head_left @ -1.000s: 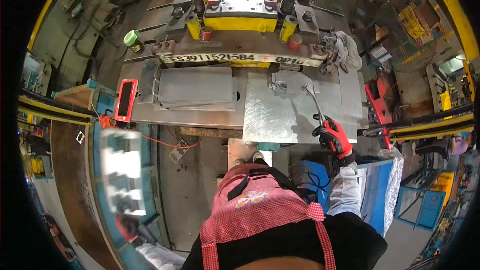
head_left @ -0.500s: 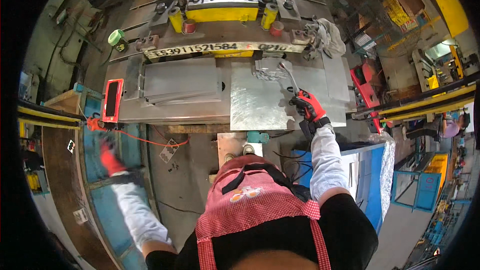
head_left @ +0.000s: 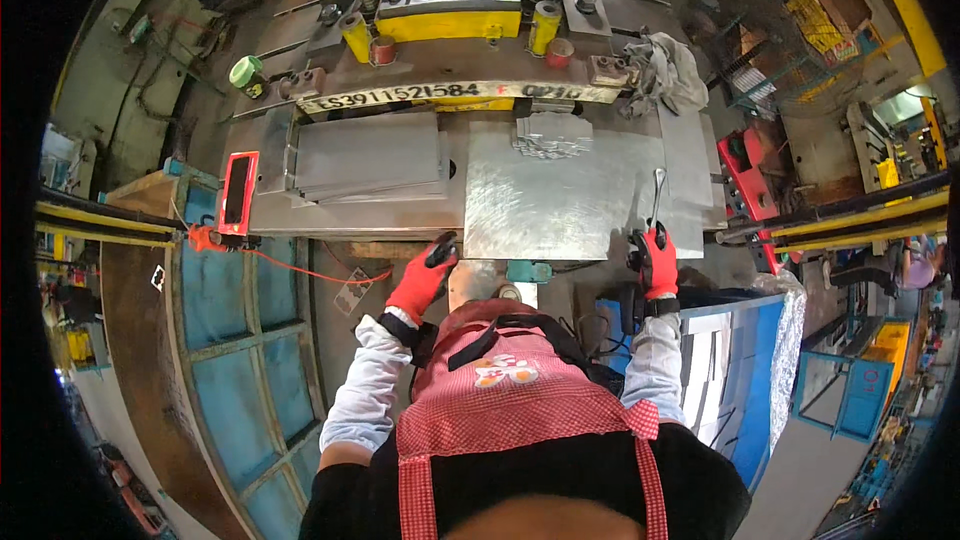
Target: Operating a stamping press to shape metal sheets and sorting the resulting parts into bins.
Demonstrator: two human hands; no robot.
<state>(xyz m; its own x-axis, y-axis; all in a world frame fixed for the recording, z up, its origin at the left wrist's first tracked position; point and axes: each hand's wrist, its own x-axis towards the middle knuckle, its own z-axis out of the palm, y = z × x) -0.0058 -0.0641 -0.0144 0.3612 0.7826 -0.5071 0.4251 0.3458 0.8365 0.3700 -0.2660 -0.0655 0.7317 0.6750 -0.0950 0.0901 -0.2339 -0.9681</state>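
My right hand [head_left: 656, 262], in a red and black glove, is closed around a slim metal tool with a rounded end [head_left: 658, 185]. The tool points away from me over the right part of the press table. My left hand [head_left: 424, 278], gloved alike, is at the table's front edge, beside the near left corner of a shiny metal sheet [head_left: 535, 195]. Its fingers are curled; whether anything is in them is hidden. Behind the sheet lies a pile of small flat metal pieces [head_left: 553, 135]. A stack of grey sheets [head_left: 368, 160] rests to the left.
At the back stands a die set [head_left: 450, 28] with yellow blocks and springs. A grey rag [head_left: 668, 72] lies right, a green-lidded jar [head_left: 248, 76] left. A red-framed phone-like device [head_left: 238, 192] sits at the left edge. A blue bin [head_left: 735, 360] stands right, a blue-panelled frame [head_left: 222, 325] left.
My left hand has swung from the far left to the table's front edge near the middle. My right hand has drawn back toward me and slightly right, still holding the tool.
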